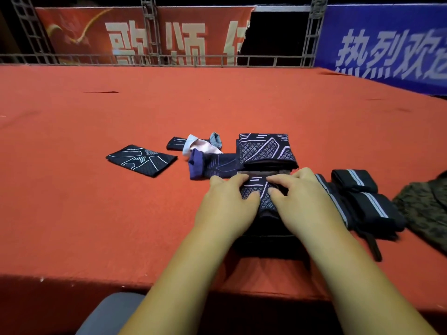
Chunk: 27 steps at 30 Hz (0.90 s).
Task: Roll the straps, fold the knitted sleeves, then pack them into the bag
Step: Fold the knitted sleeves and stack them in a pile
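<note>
Knitted sleeve (pixel 263 192) runs away from us, centred under left hand (pixel 227 201) and right hand (pixel 305 197), close-set fingers curled onto it.

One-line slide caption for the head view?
Left hand and right hand grip a knitted sleeve at the red table; rolled straps lie to their right.

The single wide camera rides on my head, facing forward and down; my left hand (pixel 228 201) and right hand (pixel 306 201) sit close beneath it, the red cloth-covered table (pixel 96 226) stretching away ahead.
</note>
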Motion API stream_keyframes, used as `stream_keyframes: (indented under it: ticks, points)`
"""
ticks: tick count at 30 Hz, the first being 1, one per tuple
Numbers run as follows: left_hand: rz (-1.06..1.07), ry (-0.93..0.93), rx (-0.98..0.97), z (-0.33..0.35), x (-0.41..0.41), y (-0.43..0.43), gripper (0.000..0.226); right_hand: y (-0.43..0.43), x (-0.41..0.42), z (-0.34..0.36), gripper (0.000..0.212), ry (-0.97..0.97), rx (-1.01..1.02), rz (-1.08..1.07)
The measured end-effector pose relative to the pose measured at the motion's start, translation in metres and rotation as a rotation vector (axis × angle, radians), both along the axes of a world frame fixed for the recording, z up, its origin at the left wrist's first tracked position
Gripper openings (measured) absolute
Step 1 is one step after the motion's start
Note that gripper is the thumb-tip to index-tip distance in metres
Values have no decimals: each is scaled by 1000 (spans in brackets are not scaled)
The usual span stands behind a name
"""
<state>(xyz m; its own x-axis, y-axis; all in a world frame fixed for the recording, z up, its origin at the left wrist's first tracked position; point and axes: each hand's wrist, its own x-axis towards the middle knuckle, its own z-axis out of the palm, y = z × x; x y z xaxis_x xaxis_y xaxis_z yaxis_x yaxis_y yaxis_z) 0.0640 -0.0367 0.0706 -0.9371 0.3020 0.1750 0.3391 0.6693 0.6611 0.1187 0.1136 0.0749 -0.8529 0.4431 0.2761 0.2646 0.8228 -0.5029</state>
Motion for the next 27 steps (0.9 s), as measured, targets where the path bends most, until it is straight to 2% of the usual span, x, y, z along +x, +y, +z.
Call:
stream_keyframes:
  ticks: [4, 6, 8, 10, 14, 22, 25, 27]
  points:
    - [-24, -67, 388, 1, -16, -13, 35, 0, -2, 3, 31, 90, -2, 2]
    - [47, -84, 483, -3, -36, -25, 32, -3, -3, 9, 30, 130, -12, -12]
    - [126, -33, 394, -15, -63, -38, 27, -7, -6, 16, 29, 175, -21, -5]
    - [140, 23, 208, -31, -90, -49, 17, -14, -10, 21, 26, 214, -45, 21]
    - [110, -37, -15, -51, -126, -59, 44, -30, -21, 26, 21, 293, -49, 105]
    - [66, -74, -180, -75, -148, -53, 58, -44, -43, 19, 17, 254, -88, 226]
    - [83, -59, -124, -82, -156, -55, 68, -48, -45, 18, 18, 226, -93, 241]
    - [85, -28, -1, -80, -155, -55, 60, -50, -45, 18, 18, 219, -95, 251]
